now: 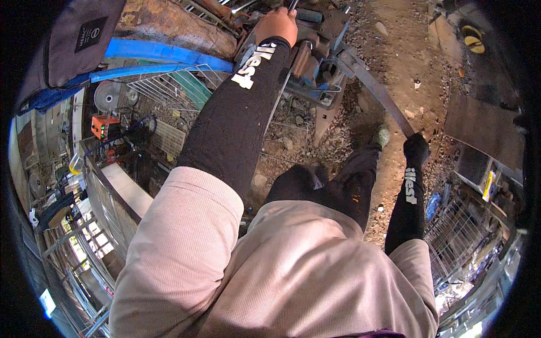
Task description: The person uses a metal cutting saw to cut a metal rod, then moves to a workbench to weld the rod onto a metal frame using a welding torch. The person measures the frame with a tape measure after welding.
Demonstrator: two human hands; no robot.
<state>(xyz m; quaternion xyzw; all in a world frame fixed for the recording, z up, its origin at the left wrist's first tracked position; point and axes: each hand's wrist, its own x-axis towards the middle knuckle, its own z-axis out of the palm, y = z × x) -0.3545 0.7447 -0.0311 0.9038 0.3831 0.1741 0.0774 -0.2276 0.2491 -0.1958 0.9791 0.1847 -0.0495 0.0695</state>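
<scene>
Gripping a long, flat lever (dull grey) in right hand, left hand clasping a rod

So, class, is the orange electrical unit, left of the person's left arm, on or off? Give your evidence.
It looks on: the orange electrical unit shows small green lights glowing on its front.

My shirt is pale pinkish beige with a fine woven texture; my sleeves are black with white lettering, my trousers dark with small orange marks. I see a dull grey lever, worn blue paint on the machine, a bright blue beam, an orange box with green lights, and brown ground.
</scene>
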